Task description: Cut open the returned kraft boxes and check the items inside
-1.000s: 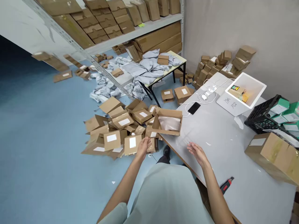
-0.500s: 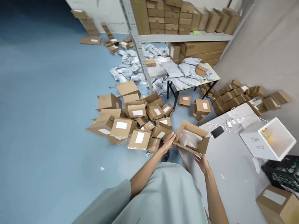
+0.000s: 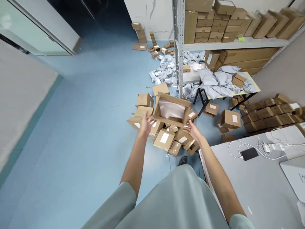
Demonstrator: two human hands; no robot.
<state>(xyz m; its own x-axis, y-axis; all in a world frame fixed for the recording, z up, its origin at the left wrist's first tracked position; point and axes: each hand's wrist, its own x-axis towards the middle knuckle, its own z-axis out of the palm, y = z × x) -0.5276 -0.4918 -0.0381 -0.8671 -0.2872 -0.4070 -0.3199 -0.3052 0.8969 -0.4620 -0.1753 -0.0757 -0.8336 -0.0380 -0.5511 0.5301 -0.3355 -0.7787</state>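
An open brown cardboard box (image 3: 172, 109) with pale wrapping inside hangs in the air over a heap of small labelled boxes (image 3: 164, 138) on the blue floor. My left hand (image 3: 145, 124) is stretched out under its lower left corner, fingers spread and blurred. My right hand (image 3: 192, 129) reaches toward its lower right corner, fingers apart. Neither hand is closed around the box; the fingertips are at its bottom edge.
A grey table (image 3: 257, 184) at the right carries a black phone (image 3: 249, 154) and white cables. Beyond the heap stand a metal shelf upright (image 3: 178, 47) with stacked cartons, a small folding table (image 3: 252, 87) under grey mailers, and rows of boxes (image 3: 267, 111) along the wall.
The open box went from the table corner to out over the floor heap. Both hands followed it to the left and now have spread fingers. The view turned left.
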